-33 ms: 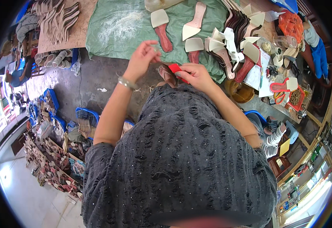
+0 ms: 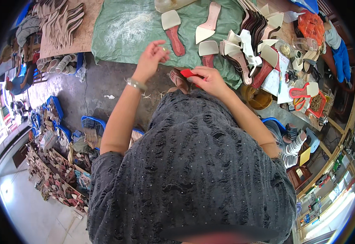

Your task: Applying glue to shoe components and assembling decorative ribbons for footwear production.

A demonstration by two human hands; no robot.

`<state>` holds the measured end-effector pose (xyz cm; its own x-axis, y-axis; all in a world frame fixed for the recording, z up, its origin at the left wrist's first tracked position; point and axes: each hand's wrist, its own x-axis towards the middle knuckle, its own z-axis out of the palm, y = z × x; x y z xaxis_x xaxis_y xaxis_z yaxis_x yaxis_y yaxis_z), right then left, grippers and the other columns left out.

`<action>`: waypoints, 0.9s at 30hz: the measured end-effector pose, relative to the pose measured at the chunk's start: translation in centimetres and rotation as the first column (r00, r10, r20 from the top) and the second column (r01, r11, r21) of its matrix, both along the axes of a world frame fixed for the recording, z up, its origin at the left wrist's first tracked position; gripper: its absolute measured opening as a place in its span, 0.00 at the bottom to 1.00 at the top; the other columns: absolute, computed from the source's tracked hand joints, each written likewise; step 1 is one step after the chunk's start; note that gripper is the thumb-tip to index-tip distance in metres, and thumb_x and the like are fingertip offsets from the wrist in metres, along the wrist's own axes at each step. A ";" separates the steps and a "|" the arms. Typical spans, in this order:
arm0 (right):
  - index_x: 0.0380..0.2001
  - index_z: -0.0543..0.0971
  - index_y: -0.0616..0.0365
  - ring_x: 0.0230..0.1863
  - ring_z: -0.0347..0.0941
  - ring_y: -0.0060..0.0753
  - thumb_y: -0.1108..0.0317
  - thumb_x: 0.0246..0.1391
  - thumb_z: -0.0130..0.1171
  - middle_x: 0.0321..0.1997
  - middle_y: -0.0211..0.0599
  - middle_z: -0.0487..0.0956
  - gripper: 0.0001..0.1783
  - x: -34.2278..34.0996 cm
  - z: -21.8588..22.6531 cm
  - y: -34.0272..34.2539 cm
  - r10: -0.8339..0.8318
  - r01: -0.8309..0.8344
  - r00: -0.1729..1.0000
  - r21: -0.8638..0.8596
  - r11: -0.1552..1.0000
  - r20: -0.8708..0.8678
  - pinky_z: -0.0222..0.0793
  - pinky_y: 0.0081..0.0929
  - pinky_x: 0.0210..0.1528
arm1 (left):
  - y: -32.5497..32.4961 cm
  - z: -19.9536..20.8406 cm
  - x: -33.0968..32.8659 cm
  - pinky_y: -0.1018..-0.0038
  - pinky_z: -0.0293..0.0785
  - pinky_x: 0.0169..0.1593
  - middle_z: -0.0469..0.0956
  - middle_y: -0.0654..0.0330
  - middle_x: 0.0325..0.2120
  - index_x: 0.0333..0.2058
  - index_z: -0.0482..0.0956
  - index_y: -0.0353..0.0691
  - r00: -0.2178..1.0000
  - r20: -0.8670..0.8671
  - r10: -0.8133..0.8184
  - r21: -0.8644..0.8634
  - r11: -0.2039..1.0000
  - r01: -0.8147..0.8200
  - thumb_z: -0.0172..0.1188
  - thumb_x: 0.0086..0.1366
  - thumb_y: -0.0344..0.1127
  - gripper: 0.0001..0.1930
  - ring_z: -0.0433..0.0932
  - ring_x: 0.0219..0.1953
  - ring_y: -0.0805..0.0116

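My right hand [image 2: 212,81] pinches a red flat piece [image 2: 186,73] between thumb and fingers, in front of the table's near edge. Part of that piece is covered by the fingers; its exact kind I cannot tell. To its left my left hand [image 2: 149,61] is raised, fingers loosely bent and apart, with nothing visible in it. Beyond the hands, a green sheet [image 2: 104,48] covers the table. On it lie a red-brown shoe insole [image 2: 174,37] with a cream front, a pinkish insole [image 2: 208,22], and another cream-fronted insole [image 2: 208,49] near the edge.
Stacked insoles [image 2: 263,20] and a white plastic part [image 2: 246,44] stand at the right. Past them are an orange-red bag [image 2: 311,27], orange scissors [image 2: 299,105] and a red tray [image 2: 317,105]. Blue baskets [image 2: 93,122] and piled shoe parts [image 2: 55,171] sit at the left.
My left hand has moved slightly up and to the left, and its fingers have spread a little. The right hand stays almost in place with the red piece.
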<state>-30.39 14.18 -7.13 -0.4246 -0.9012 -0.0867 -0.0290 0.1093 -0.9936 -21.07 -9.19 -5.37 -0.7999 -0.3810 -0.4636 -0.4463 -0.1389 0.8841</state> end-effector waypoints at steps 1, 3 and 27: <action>0.35 0.80 0.62 0.36 0.76 0.33 0.69 0.52 0.61 0.34 0.37 0.79 0.09 0.2 -1.2 -0.7 0.011 -0.008 0.998 0.049 0.999 -0.065 0.70 0.26 0.39 | -1.7 -2.1 -0.8 0.74 0.74 0.43 0.77 0.58 0.42 0.57 0.64 0.37 0.999 0.047 0.024 -0.008 1.000 -0.024 0.55 0.65 0.32 0.22 0.77 0.40 0.72; 0.35 0.79 0.63 0.41 0.76 0.37 0.71 0.51 0.61 0.42 0.39 0.79 0.08 0.5 -3.6 -1.9 0.048 -0.035 0.984 0.078 0.996 -0.170 0.70 0.28 0.43 | -4.4 -6.3 -2.7 0.73 0.73 0.45 0.75 0.56 0.47 0.59 0.62 0.36 0.991 0.112 0.077 -0.067 0.995 -0.070 0.57 0.64 0.33 0.26 0.76 0.44 0.70; 0.39 0.80 0.61 0.61 0.61 0.63 0.67 0.49 0.59 0.65 0.65 0.59 0.14 0.8 -15.4 -6.7 0.022 0.184 0.914 0.463 0.867 -0.405 0.57 0.44 0.64 | -8.7 -13.6 -6.7 0.76 0.68 0.43 0.78 0.65 0.43 0.50 0.74 0.42 0.988 0.104 0.117 0.282 0.949 -0.142 0.65 0.58 0.32 0.20 0.75 0.44 0.73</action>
<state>-29.55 7.45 -22.53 -0.5853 -0.7475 -0.3141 -0.3650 0.5889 -0.7211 -27.77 -17.87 -18.99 -0.7055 -0.3196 -0.6326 -0.4787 -0.4433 0.7578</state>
